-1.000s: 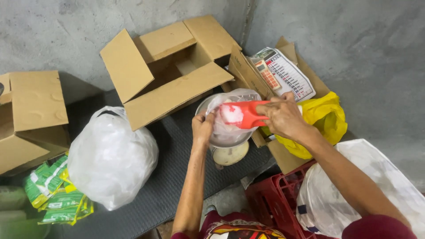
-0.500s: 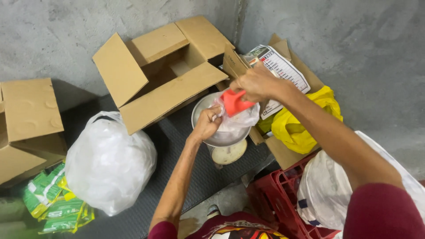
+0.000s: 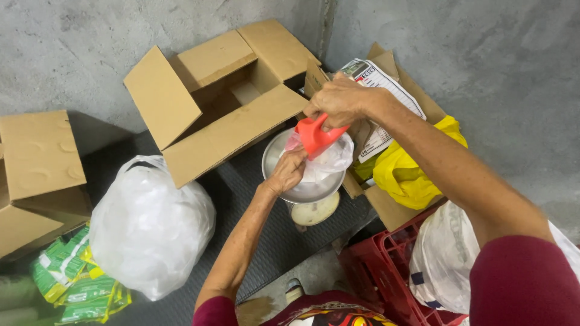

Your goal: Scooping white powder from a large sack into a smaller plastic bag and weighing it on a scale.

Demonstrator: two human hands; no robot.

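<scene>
My right hand (image 3: 341, 99) grips a red plastic scoop (image 3: 315, 136), tipped mouth down into a small clear plastic bag (image 3: 326, 162). My left hand (image 3: 287, 172) holds that bag by its left edge. The bag rests in the round metal pan (image 3: 279, 164) of a kitchen scale, whose cream dial face (image 3: 315, 213) shows below the pan. What is inside the bag is too pale to make out.
An open cardboard box (image 3: 223, 102) lies behind the scale, another (image 3: 36, 181) at the left. A large white plastic bag (image 3: 148, 226) and green packets (image 3: 72, 281) sit left. A yellow bag (image 3: 411, 172), printed paper (image 3: 386, 96), red crate (image 3: 386, 271) and white sack (image 3: 447, 259) lie right.
My right hand has swung the red scoop left and down, tipping it into the bag's mouth. My left hand stays on the bag. The camera has shifted slightly.
</scene>
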